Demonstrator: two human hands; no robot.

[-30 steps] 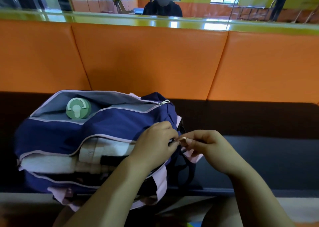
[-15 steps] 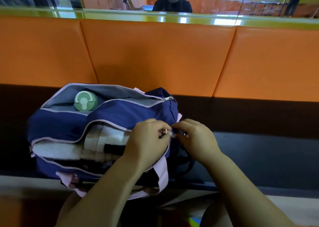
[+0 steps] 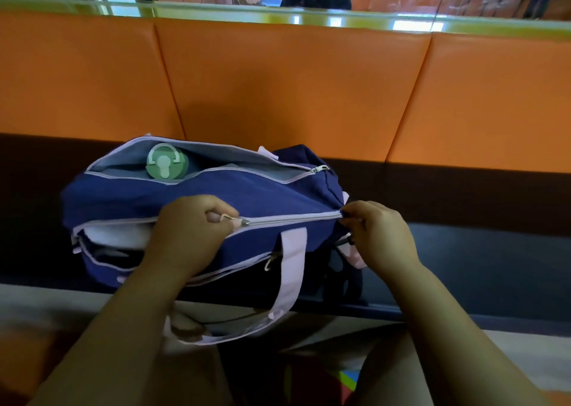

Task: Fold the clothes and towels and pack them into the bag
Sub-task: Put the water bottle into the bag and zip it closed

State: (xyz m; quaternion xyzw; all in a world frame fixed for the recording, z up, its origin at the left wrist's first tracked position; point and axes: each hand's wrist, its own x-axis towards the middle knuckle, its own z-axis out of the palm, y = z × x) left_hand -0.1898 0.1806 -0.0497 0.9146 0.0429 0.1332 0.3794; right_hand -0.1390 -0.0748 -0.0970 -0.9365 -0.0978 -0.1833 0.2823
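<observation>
A navy bag (image 3: 154, 198) with pale pink trim lies on its side on a dark bench. My left hand (image 3: 188, 235) pinches the zipper pull (image 3: 230, 218) of the main compartment, about midway along the bag. The zip is closed from that pull rightwards to the bag's end, where my right hand (image 3: 383, 235) pinches the fabric corner (image 3: 340, 217). Left of the pull the compartment gapes, and a folded white towel (image 3: 120, 235) shows inside. A pink strap (image 3: 290, 269) hangs down the front.
A green bottle lid (image 3: 167, 161) sticks out of the bag's upper pocket, whose zipper (image 3: 319, 168) sits at the right end. Orange padded panels (image 3: 278, 90) back the dark bench (image 3: 479, 263). A person sits far behind the glossy ledge.
My left hand has drawn the zipper pull leftwards from the bag's right end to its middle, closing that stretch over the towels. My right hand stayed holding the right corner.
</observation>
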